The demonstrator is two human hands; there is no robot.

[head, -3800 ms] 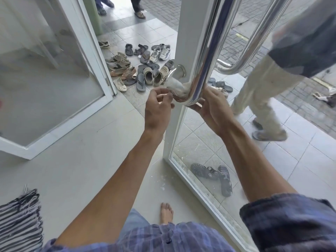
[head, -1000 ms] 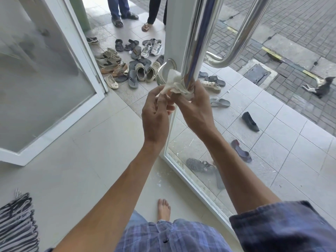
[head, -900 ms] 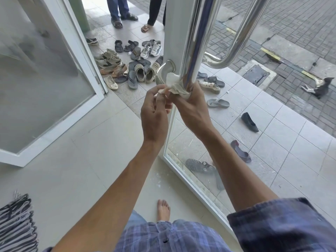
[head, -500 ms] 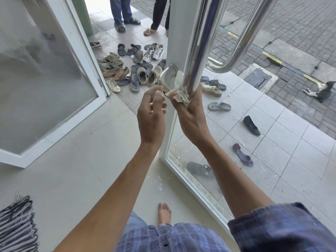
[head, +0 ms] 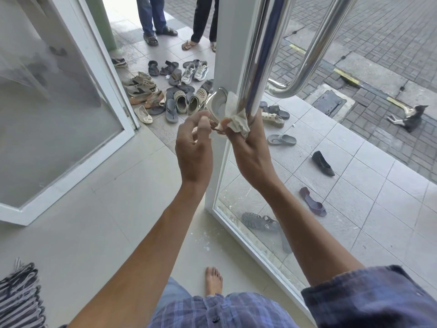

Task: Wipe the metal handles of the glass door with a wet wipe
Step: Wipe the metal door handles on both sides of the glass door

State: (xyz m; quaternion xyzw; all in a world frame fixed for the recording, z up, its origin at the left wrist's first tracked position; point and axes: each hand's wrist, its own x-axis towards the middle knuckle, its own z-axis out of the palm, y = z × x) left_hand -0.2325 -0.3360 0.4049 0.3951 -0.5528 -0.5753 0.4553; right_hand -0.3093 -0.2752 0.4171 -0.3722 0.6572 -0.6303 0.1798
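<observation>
The inner steel door handle [head: 262,43] runs down the white door frame [head: 233,31] and bends into a round mount [head: 218,102]. A crumpled white wet wipe [head: 236,119] is wrapped around that lower bend. My right hand [head: 250,150] grips the wipe against the tube from below. My left hand [head: 194,147] is just left of it, its thumb and curled fingers pinching at the wipe's left end under the bend. The outer handle [head: 316,48] shows through the glass.
Several shoes and sandals [head: 179,91] lie outside the doorway, and two people's legs [head: 153,17] stand beyond them. The other door leaf [head: 106,74] stands open at left. A cat [head: 411,116] lies on the paving. My bare foot [head: 214,280] is by the door; a striped mat [head: 19,299] lies at lower left.
The wipe has bunched toward my right hand at the handle's bend. My left hand has drawn slightly left. The person who walked past outside earlier is gone.
</observation>
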